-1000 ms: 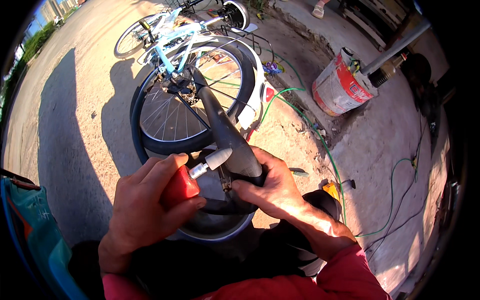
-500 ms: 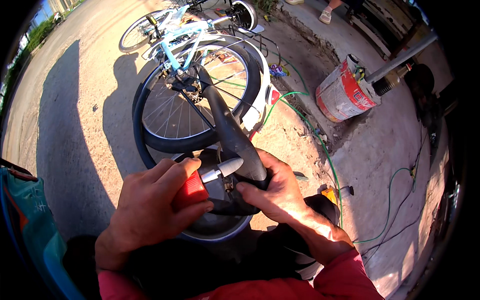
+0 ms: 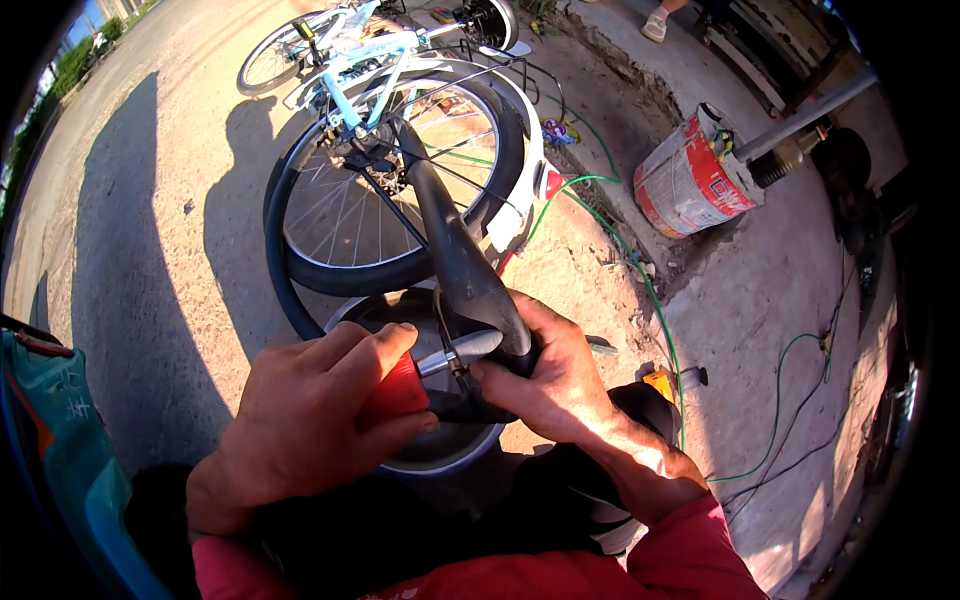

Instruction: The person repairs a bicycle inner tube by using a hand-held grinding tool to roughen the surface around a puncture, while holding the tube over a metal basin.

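My left hand (image 3: 290,425) is closed round the red body of a tool (image 3: 402,390) with a silver shaft and a grey, rounded, tapering head. That head lies against a black bicycle inner tube (image 3: 458,265), near my right hand (image 3: 560,385). My right fingers and thumb grip the tube where it bends, holding it over a round metal basin (image 3: 455,472). From there the tube runs up to the hub area of a bicycle wheel (image 3: 355,275) and also loops along the tyre's left side. My left palm hides part of the tool.
Beyond the basin a light blue bicycle (image 3: 350,95) lies on its side. At right stands a red and white bucket (image 3: 690,180) holding a metal pole. A green hose (image 3: 655,310) winds over the concrete. A teal object (image 3: 65,430) is at far left; a person's foot (image 3: 655,27) shows at the back.
The tool in my left hand has shifted slightly right and nearer to me along the tube. My right hand keeps its grip on the tube. The view has tilted a little.
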Demonstrator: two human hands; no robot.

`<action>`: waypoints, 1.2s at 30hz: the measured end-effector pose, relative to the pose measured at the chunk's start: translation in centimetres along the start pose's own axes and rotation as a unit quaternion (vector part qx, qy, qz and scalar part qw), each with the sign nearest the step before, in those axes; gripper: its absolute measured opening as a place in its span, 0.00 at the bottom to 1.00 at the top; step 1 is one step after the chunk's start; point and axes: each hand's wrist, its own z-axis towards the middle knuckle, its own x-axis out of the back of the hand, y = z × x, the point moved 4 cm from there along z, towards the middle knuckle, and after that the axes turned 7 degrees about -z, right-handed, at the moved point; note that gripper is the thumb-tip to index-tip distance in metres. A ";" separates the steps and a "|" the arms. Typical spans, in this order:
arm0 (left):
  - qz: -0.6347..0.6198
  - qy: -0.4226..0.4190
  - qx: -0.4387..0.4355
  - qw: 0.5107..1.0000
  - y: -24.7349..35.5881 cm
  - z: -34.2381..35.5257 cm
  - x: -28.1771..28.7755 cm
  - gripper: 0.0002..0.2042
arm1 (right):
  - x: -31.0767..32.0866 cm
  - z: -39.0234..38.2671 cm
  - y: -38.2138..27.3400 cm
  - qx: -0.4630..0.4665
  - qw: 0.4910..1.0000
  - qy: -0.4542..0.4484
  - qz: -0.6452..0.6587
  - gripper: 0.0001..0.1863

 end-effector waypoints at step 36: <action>0.015 0.013 0.013 1.000 -0.5 0.0 0.0 0.31 | -0.3 0.0 -0.1 -0.021 0.999 -0.009 0.031 0.31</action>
